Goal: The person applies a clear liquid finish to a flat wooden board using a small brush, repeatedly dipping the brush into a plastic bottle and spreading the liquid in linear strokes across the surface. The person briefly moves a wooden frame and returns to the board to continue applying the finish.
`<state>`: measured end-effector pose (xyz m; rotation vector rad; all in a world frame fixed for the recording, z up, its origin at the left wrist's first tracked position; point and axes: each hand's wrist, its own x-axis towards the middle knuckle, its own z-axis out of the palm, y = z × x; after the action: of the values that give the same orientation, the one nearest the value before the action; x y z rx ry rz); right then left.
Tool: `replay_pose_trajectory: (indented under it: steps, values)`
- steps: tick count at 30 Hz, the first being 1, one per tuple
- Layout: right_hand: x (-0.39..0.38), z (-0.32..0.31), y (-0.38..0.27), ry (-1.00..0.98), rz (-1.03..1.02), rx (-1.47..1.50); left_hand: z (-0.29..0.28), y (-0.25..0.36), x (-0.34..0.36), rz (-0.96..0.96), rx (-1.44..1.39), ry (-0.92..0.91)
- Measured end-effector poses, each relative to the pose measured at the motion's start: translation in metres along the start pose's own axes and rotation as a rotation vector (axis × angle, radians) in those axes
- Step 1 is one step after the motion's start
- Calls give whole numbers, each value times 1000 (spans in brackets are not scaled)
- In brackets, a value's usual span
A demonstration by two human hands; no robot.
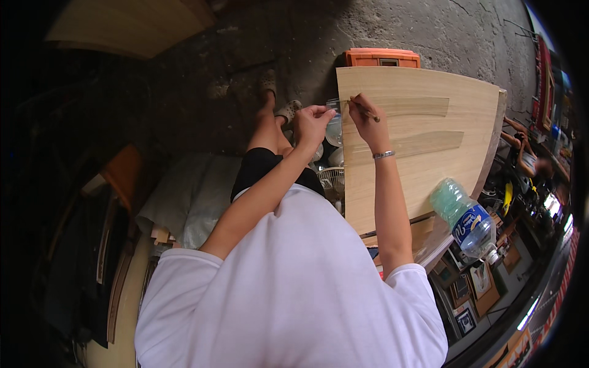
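Observation:
My left hand [311,127] is closed, thumb and fingertips pinched on the edge of a small clear piece [334,104], its kind too small to make out. My right hand [369,122], with a metal bracelet at the wrist, is closed around a thin brown stick-like tool [372,114]. The tool's tip points toward the clear piece, near the left hand; whether they touch I cannot tell. Both hands are by the left edge of a pale wooden board [402,165], the right one above it. Two darker strips [423,145] run across the board.
A large clear plastic bottle [473,230] with a blue label lies at the board's near right. An orange box [383,57] stands beyond the far edge. A fan [332,179] and clear containers sit left of the board. Another person [529,158] is farther right.

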<state>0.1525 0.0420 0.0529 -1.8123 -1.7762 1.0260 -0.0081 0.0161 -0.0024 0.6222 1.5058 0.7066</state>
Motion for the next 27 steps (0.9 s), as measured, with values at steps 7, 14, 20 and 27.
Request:
replay_pose_trajectory:
  steps: [7,14,20,27]
  values:
    - [7,3,0,-47,-35,81,-3,4,1,-17,-99,-96]
    - [-3,7,-2,-43,-34,100,-4,1,13,-23,-121,-171]
    - [-48,9,-6,52,75,219,-23,6,5,-53,-174,-213]
    - [-10,15,35,211,260,762,-54,-14,10,-163,-199,-252]
